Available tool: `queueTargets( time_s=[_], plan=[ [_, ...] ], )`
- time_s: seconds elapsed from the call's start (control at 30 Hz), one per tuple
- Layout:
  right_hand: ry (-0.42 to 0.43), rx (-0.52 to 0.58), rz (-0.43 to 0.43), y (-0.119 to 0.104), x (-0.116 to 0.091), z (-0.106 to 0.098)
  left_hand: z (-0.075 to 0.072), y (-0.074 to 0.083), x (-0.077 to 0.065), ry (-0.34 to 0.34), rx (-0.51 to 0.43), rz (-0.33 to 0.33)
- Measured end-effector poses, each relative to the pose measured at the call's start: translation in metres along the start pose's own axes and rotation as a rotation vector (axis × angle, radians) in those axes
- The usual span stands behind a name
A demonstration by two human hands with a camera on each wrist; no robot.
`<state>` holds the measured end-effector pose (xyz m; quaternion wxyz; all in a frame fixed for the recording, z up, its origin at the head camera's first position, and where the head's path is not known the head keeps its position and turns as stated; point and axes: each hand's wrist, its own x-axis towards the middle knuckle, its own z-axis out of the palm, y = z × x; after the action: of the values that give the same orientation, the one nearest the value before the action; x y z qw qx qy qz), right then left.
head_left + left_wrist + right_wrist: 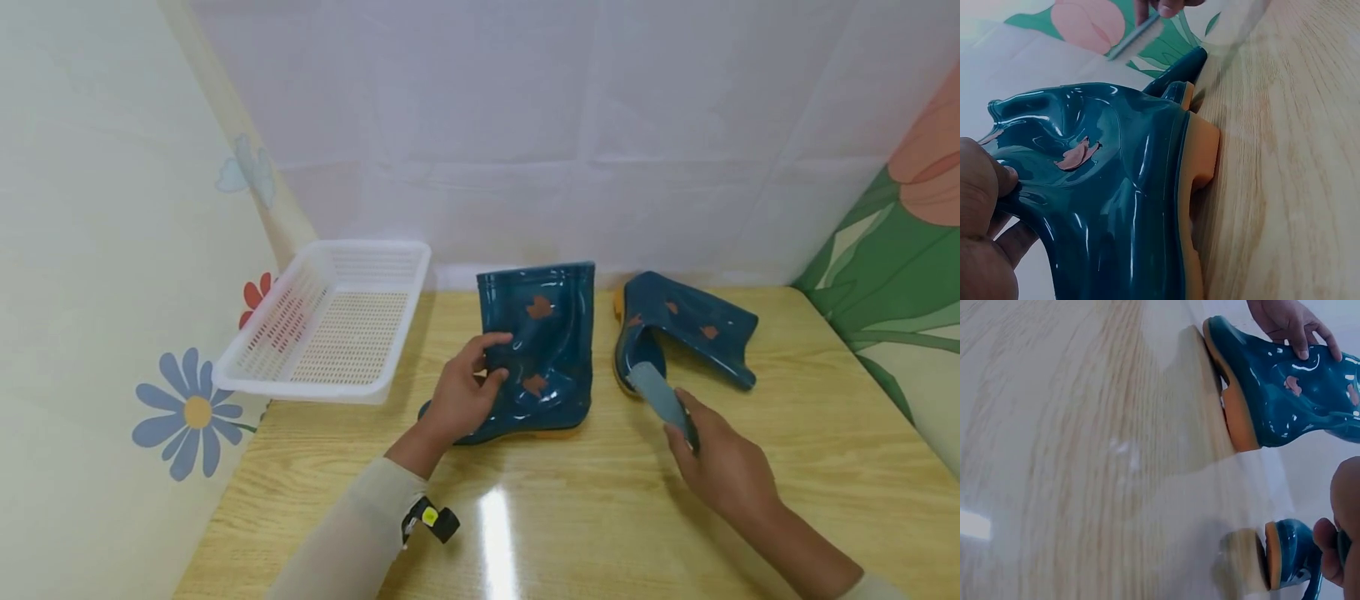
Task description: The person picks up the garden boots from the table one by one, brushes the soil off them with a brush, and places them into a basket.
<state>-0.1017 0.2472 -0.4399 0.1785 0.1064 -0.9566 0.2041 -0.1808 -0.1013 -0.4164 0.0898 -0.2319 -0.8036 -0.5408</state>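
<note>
A glossy dark teal rain boot (551, 350) with brown leaf-like patches and an orange sole stands upright, toe to the left. My left hand (462, 393) grips it at the front of the shaft above the toe; in the left wrist view the fingers of that hand (1007, 178) press into the shaft. My right hand (723, 458) holds a brush (658, 396) with a blue-grey back and, in the left wrist view, pale bristles. It is raised in the air to the right of the standing boot. Behind the brush, the second rain boot (693, 321) has its shaft flopped over to the right.
A white perforated plastic basket (382, 392) stands at the back left of the wood-grain table (600, 517). A pale cloth (480, 100) hangs behind the table. Flower-printed walls (75, 250) flank both sides.
</note>
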Motion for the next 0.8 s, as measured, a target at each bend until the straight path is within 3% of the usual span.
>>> queueTargets(
  time_s=[0.37,0.6,0.8],
  plan=[
    [-0.036,0.009,-0.036,-0.035,0.011,-0.008,0.001,-0.001,0.0,0.001,0.042,-0.014],
    [-0.028,0.095,-0.066,-0.051,0.017,0.003,0.001,0.0,0.0,-0.011,0.052,-0.022],
    [-0.038,0.089,-0.148,-0.063,0.023,0.014,0.0,-0.001,0.001,-0.007,0.06,-0.02]
  ],
)
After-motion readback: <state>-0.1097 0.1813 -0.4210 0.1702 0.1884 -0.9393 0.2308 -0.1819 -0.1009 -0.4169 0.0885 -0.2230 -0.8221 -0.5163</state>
